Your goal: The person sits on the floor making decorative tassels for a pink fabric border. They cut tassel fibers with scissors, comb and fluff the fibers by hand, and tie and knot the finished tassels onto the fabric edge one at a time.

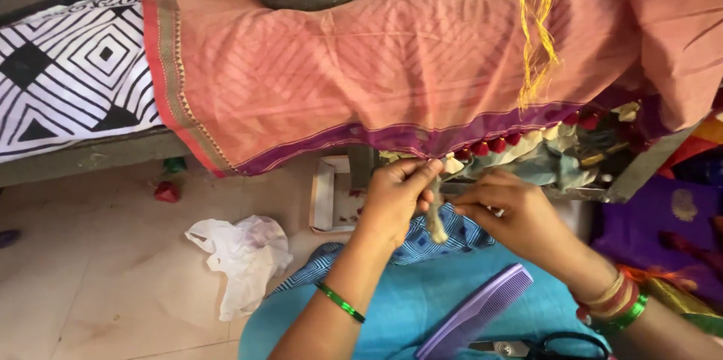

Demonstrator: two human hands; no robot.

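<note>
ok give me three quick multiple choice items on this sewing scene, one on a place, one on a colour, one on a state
1. Where does the lilac plastic comb lie?
A. on the turquoise cloth over the person's lap
B. on the tiled floor beside the white bag
C. on top of the pink fabric

2. What colour is the row of small tassels along the purple border of the draped pink fabric?
A. blue
B. red
C. white

3. What are the left hand and right hand doing?
A. both lie flat and empty on the lap
B. both pinch a pale bundle of threads at the fabric's edge
C. one holds the black-handled scissors

Answers
1. A, the comb rests on the turquoise cloth near the scissors.
2. B, the tassels show red below the purple band.
3. B, the fingers of both hands close on the pale thread bundle; the scissors lie untouched.
</note>
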